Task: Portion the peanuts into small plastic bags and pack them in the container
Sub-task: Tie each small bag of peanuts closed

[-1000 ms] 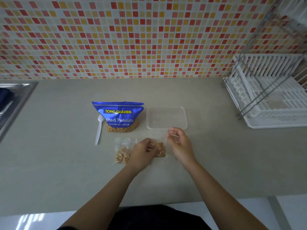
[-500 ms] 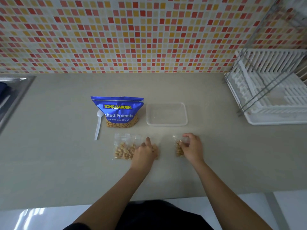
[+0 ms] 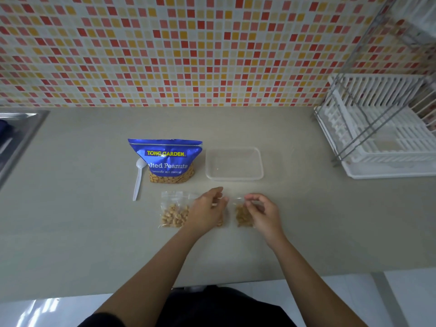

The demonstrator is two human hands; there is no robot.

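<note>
Three small clear bags of peanuts lie in a row on the counter. The left bag [image 3: 174, 210] lies free. My left hand [image 3: 207, 208] rests with relaxed fingers over the middle bag [image 3: 221, 221], hiding most of it. My right hand [image 3: 262, 212] has curled fingers, and its thumb and forefinger pinch the top edge of the right bag [image 3: 242, 214]. Behind the bags stand the blue peanut pouch [image 3: 165, 159] and the clear plastic container [image 3: 234, 164], which holds no bags.
A white plastic spoon [image 3: 138, 179] lies left of the pouch. A white dish rack [image 3: 387, 138] fills the right end of the counter, and a steel sink [image 3: 16, 135] sits at the left. The counter's front edge [image 3: 70, 291] runs close to my body.
My right hand drew one bag away to the right and laid it on the counter, then moved to its top edge. My left hand stayed over the middle bag, its fingers lifting slightly.
</note>
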